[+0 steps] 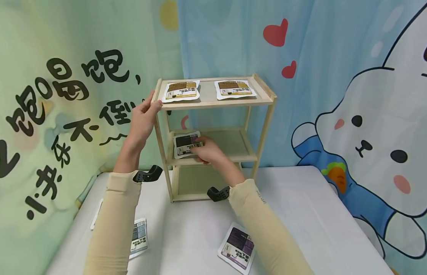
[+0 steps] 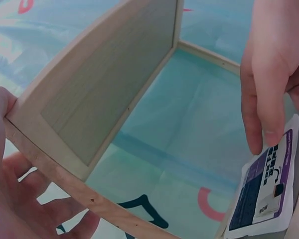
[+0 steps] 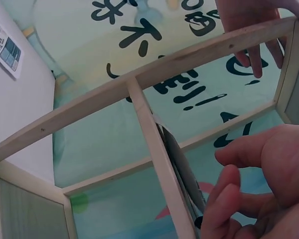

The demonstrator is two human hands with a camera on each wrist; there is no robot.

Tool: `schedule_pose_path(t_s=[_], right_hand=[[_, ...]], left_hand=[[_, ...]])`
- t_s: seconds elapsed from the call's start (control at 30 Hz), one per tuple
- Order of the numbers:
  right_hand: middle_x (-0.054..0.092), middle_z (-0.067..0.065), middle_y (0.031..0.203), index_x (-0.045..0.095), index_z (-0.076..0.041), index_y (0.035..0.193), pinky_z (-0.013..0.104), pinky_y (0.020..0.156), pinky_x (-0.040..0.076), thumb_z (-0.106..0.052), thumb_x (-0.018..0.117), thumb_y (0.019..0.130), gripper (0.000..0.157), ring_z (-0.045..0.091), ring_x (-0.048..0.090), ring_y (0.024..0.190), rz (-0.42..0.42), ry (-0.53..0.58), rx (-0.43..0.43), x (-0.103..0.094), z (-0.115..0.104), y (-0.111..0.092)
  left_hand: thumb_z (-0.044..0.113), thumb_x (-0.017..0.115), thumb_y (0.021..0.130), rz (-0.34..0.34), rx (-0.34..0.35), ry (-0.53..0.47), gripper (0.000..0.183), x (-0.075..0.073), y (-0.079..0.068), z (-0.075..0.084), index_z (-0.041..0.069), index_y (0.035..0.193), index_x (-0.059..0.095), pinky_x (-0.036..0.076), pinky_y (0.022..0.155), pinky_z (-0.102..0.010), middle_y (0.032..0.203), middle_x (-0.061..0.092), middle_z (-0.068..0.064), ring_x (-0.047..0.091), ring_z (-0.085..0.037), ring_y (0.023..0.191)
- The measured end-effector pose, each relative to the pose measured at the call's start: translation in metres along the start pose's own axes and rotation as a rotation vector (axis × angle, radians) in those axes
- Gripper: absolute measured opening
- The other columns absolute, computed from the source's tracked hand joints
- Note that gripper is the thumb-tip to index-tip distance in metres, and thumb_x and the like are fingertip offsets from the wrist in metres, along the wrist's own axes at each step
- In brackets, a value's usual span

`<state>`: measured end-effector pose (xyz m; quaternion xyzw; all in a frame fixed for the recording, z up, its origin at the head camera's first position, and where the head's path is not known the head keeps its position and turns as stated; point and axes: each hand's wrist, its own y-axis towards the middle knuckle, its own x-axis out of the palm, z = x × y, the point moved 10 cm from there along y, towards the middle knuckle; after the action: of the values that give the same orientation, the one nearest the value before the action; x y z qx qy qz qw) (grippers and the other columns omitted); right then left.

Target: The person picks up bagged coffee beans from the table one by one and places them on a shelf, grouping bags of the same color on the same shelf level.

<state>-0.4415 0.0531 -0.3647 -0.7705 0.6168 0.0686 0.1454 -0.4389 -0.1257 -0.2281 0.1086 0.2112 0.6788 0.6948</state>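
A three-tier wooden shelf rack (image 1: pixel 213 104) stands on the table. My left hand (image 1: pixel 143 116) grips the left side of its top tier; the left wrist view shows the thumb above the wooden edge and fingers below. On the left of the middle tier lies a flat white packet with a black and purple label (image 1: pixel 184 144). My right hand (image 1: pixel 210 149) is over that packet's right part, extended fingertips touching its face in the left wrist view. In the right wrist view the right thumb and fingers are apart, and the packet (image 3: pixel 182 162) appears edge-on.
Two brown-and-gold labelled packets (image 1: pixel 181 91) lie on the top tier. On the white table (image 1: pixel 185 236) are a purple-labelled packet (image 1: pixel 236 248) and blue-labelled packets (image 1: pixel 139 235), partly hidden by my sleeves. Printed curtains (image 1: pixel 220 38) hang behind.
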Motion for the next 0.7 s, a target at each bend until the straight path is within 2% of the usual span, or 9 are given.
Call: schedule_pose_path(t_s=[0.2,0.27,0.37,0.43,0.5,0.6,0.7], right_hand=[[0.036,-0.001,0.05,0.035,-0.007,0.148,0.029,0.047,0.031,-0.017,0.058,0.098,0.056,0.01,0.028,0.041,0.011,-0.07,-0.007,-0.004,-0.004,-0.007],[0.041,0.0,0.057,0.036,-0.007,0.148,0.028,0.048,0.032,-0.018,0.059,0.098,0.057,0.01,0.029,0.041,0.019,-0.069,-0.017,-0.006,-0.004,-0.009],[0.054,0.008,0.093,0.04,-0.005,0.145,0.027,0.049,0.037,-0.017,0.061,0.097,0.054,0.012,0.04,0.047,0.035,-0.057,-0.04,-0.008,-0.004,-0.013],[0.05,0.013,0.121,0.043,-0.004,0.142,0.026,0.052,0.041,-0.017,0.061,0.096,0.051,0.019,0.054,0.058,0.037,-0.051,-0.059,-0.008,-0.005,-0.016],[0.043,0.016,0.137,0.046,-0.003,0.14,0.026,0.055,0.044,-0.016,0.06,0.097,0.048,0.029,0.063,0.075,0.033,-0.039,-0.076,-0.007,-0.006,-0.023],[0.047,0.017,0.136,0.049,-0.003,0.137,0.028,0.06,0.046,-0.016,0.059,0.097,0.043,0.036,0.064,0.093,0.028,-0.011,-0.094,-0.007,-0.007,-0.034],[0.053,0.014,0.128,0.052,-0.002,0.134,0.036,0.07,0.051,-0.016,0.059,0.097,0.04,0.035,0.062,0.096,0.013,0.004,-0.108,-0.01,-0.006,-0.047]], left_hand=[[0.032,0.053,0.1,0.013,-0.014,-0.007,0.055,0.0,0.003,0.0,0.019,0.151,0.036,0.028,0.109,-0.036,0.155,0.032,0.007,0.027,-0.012,0.14],[0.032,0.053,0.1,0.014,-0.018,-0.008,0.055,0.0,0.003,0.001,0.019,0.151,0.036,0.028,0.109,-0.036,0.155,0.032,0.007,0.028,-0.013,0.14],[0.034,0.052,0.1,0.016,-0.032,-0.001,0.056,0.0,0.001,0.001,0.02,0.151,0.035,0.028,0.109,-0.038,0.155,0.032,0.002,0.028,-0.014,0.14],[0.034,0.052,0.1,0.016,-0.043,-0.001,0.057,-0.001,0.0,0.0,0.02,0.152,0.034,0.027,0.11,-0.039,0.155,0.032,-0.003,0.027,-0.016,0.141],[0.035,0.052,0.1,0.018,-0.051,0.004,0.058,-0.002,-0.002,-0.002,0.02,0.152,0.033,0.027,0.11,-0.04,0.155,0.031,-0.005,0.027,-0.017,0.141],[0.035,0.052,0.099,0.017,-0.051,0.009,0.059,-0.001,-0.002,-0.003,0.019,0.153,0.032,0.027,0.11,-0.04,0.155,0.032,-0.007,0.027,-0.017,0.141],[0.035,0.052,0.099,0.014,-0.045,0.016,0.06,0.001,-0.002,-0.001,0.018,0.153,0.031,0.026,0.11,-0.04,0.155,0.032,-0.007,0.026,-0.018,0.141]])
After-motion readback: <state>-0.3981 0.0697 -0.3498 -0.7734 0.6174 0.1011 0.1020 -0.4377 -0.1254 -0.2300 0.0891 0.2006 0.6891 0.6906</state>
